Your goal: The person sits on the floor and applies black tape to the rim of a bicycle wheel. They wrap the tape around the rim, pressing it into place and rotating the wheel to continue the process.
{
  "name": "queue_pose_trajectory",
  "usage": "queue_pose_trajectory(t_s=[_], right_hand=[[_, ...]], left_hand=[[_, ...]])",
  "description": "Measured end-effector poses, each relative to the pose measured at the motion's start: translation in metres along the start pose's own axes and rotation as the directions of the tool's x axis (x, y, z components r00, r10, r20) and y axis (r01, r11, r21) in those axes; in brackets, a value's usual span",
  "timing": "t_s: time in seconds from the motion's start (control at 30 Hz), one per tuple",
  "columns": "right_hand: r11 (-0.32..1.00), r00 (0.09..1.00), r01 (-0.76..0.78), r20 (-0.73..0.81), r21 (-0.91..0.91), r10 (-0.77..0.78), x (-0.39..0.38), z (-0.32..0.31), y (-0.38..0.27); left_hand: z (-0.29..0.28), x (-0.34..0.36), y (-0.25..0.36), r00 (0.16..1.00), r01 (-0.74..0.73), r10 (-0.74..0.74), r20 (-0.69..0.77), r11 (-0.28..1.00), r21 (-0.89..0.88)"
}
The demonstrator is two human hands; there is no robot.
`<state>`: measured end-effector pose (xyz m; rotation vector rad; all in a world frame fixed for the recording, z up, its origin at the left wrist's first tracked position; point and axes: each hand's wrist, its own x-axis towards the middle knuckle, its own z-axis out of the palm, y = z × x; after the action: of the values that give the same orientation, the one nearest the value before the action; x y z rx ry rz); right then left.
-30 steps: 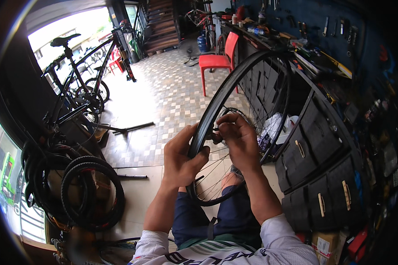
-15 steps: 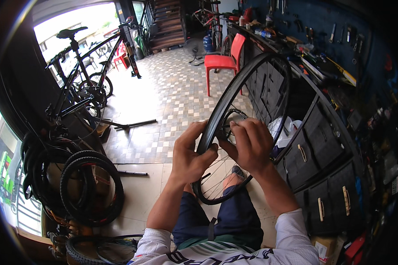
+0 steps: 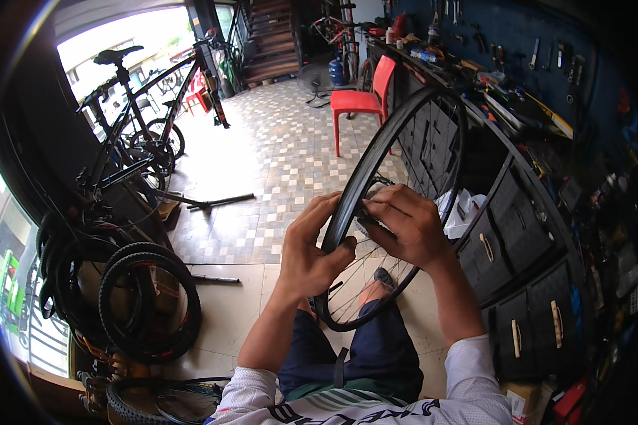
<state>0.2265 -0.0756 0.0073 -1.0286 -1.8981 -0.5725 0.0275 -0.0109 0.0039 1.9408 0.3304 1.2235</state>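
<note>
A spoked bicycle wheel [image 3: 404,131] with a black rim stands tilted in front of me, its lower edge between my legs. My left hand [image 3: 317,248] is closed round the rim on its near left side, thumb across the rim's outer face. On the inner side of the same stretch of rim, my right hand [image 3: 404,227] has its fingers curled and pinched together by the spokes. Whatever lies between those fingertips is hidden. Behind that hand, the wheel's hub and some of the spokes are partly covered.
At left, a bicycle frame [image 3: 145,92] hangs on a stand above loose tyres [image 3: 149,301]. A red chair [image 3: 358,101] stands ahead on the tiled floor. Dark drawers [image 3: 517,219] and a cluttered workbench run along the right, below a tool wall [image 3: 517,42].
My right hand has shifted slightly, its fingers turning closer in beside the rim. The left hand has slid a little to the right along with the rim, keeping its hold.
</note>
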Motion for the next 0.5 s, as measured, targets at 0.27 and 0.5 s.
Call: queue_pose_trajectory(t_s=[0.27,0.5], right_hand=[[0.905,0.979,-0.205,0.094,0.372,0.183,-0.012,0.003,0.007],[0.737,0.811,-0.408,-0.157,0.538,0.563,-0.039,0.041,-0.026]], left_hand=[[-0.003,-0.003,0.001,0.998,-0.048,0.046,0.043,0.998,0.044],[0.008,-0.001,0.014,0.997,-0.075,0.074,0.024,0.997,0.031]])
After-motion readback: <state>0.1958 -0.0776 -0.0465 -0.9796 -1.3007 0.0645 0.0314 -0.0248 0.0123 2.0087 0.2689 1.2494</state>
